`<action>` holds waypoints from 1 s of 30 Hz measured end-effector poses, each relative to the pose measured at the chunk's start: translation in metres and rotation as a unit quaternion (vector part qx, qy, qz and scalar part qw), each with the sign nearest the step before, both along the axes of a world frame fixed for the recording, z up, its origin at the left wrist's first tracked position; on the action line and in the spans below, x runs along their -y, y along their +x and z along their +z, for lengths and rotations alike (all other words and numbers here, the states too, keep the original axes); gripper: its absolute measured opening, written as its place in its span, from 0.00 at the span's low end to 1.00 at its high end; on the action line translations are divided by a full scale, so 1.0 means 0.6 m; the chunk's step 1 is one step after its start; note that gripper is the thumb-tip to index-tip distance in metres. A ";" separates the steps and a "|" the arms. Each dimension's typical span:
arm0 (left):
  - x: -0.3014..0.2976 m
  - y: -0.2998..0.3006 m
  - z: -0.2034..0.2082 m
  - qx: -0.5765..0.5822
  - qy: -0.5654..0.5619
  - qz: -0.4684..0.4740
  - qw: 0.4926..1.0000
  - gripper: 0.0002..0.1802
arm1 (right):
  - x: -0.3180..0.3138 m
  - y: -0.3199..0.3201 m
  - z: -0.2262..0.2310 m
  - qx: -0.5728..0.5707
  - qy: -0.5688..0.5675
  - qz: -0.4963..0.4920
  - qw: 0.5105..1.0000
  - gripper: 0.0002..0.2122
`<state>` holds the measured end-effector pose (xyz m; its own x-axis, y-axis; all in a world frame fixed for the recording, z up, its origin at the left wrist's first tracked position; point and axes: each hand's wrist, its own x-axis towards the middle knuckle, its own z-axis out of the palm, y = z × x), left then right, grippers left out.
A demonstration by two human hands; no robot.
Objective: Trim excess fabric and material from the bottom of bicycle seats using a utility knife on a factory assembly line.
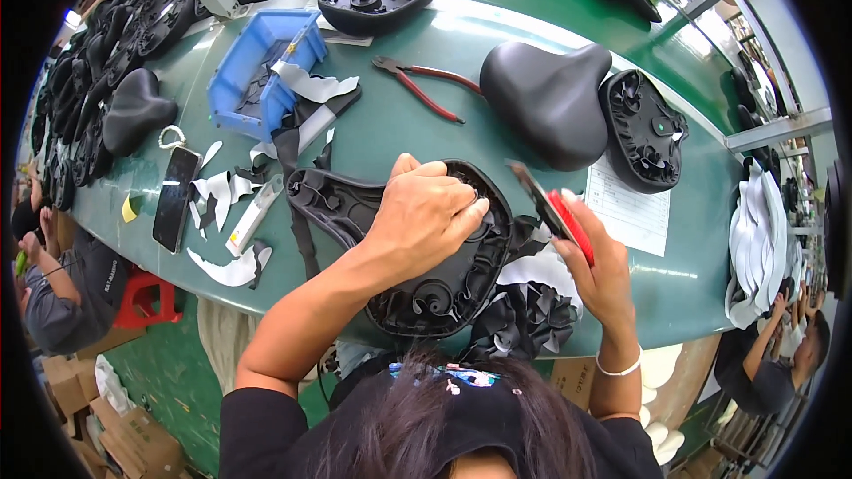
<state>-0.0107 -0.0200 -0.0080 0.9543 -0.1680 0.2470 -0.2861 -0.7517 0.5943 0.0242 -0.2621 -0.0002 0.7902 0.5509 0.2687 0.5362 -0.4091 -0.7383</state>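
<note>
Your right hand (602, 268) closes its fingers round a red-handled knife (571, 227), just right of the upturned black saddle (435, 294) at the bench's (373, 146) near middle. Your left hand (424, 211) bunches over that saddle, any grip hidden; a leftward slip could slice your knuckles.

Behind the nearest saddle (444, 270), pliers (414, 88) lie on the table (683, 302) between a bin (240, 121) and another saddle (543, 102).
</note>
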 end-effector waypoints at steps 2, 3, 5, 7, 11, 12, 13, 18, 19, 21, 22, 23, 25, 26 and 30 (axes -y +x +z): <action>0.001 0.004 0.007 -0.005 -0.017 0.006 1.000 0.20 | 0.011 0.006 -0.003 0.028 -0.079 0.048 0.995 0.28; 0.000 0.010 0.010 -0.001 -0.034 0.006 0.999 0.21 | 0.011 0.010 0.001 0.063 -0.157 0.091 0.981 0.30; 0.000 0.012 0.009 0.006 -0.040 0.002 0.999 0.21 | -0.011 -0.002 0.012 0.105 -0.196 0.079 0.972 0.30; -0.008 0.011 0.009 -0.016 -0.096 0.044 0.994 0.21 | -0.016 -0.024 0.021 0.099 -0.276 0.042 0.955 0.27; 0.003 0.017 0.050 0.001 -0.628 0.204 0.751 0.22 | -0.005 -0.122 0.016 0.032 -0.315 -0.032 0.948 0.27; -0.004 0.010 0.036 -0.011 -0.716 0.096 0.691 0.21 | -0.009 -0.141 0.022 0.014 -0.335 -0.069 0.940 0.26; -0.017 -0.007 0.013 -0.018 -0.784 -0.004 0.620 0.19 | -0.017 -0.141 0.023 0.015 -0.333 -0.067 0.940 0.26; -0.011 0.021 0.036 0.169 -0.111 0.052 0.978 0.09 | -0.051 -0.063 0.035 0.049 -0.305 -0.085 0.947 0.25; -0.016 0.027 0.024 0.172 -0.111 0.055 0.977 0.09 | -0.055 -0.050 0.040 0.064 -0.327 -0.077 0.940 0.24; -0.026 0.039 0.007 0.171 0.135 0.041 0.975 0.09 | -0.064 -0.044 0.042 0.061 -0.329 -0.075 0.939 0.23; -0.031 0.050 0.003 0.202 0.082 0.072 0.973 0.09 | -0.066 -0.053 0.043 0.066 -0.348 -0.077 0.932 0.23; -0.033 0.048 0.001 0.205 0.083 0.075 0.972 0.09 | -0.065 -0.063 0.045 0.070 -0.368 -0.080 0.924 0.24; -0.037 0.041 -0.003 0.167 -0.116 0.238 0.950 0.13 | -0.048 -0.103 0.063 0.057 -0.380 -0.057 0.922 0.24; -0.046 0.046 0.001 0.175 -0.167 0.264 0.934 0.14 | -0.041 -0.115 0.073 0.044 -0.391 -0.035 0.919 0.24; -0.065 0.031 0.001 -0.018 -0.487 0.232 0.842 0.21 | -0.029 -0.046 0.078 0.131 -0.412 -0.006 0.902 0.23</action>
